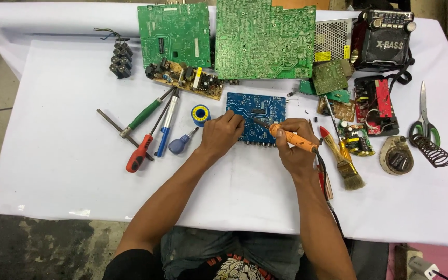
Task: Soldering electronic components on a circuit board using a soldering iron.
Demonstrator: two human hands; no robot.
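Item: blue circuit board (255, 110); your left hand (221, 134) presses it with curled fingers; your right hand (295, 146) grips an orange soldering iron (292, 139), tip on board.

White-clothed table (53, 171) stands on stained grey concrete floor (42, 243).

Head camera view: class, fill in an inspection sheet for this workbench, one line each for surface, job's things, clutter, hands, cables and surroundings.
Surface: white cloth covers the table, lightly marked.
Job's things: blue circuit board; orange soldering iron, tip on the board.
Clutter: green boards, screwdrivers, solder reel, brush, scissors, coil stand, black radio.
Hands: left hand presses on the board's edge; right hand grips the iron.
Cables: iron's cord runs along the right forearm; loose wires by the black capacitor cluster.
Surroundings: stained concrete floor.
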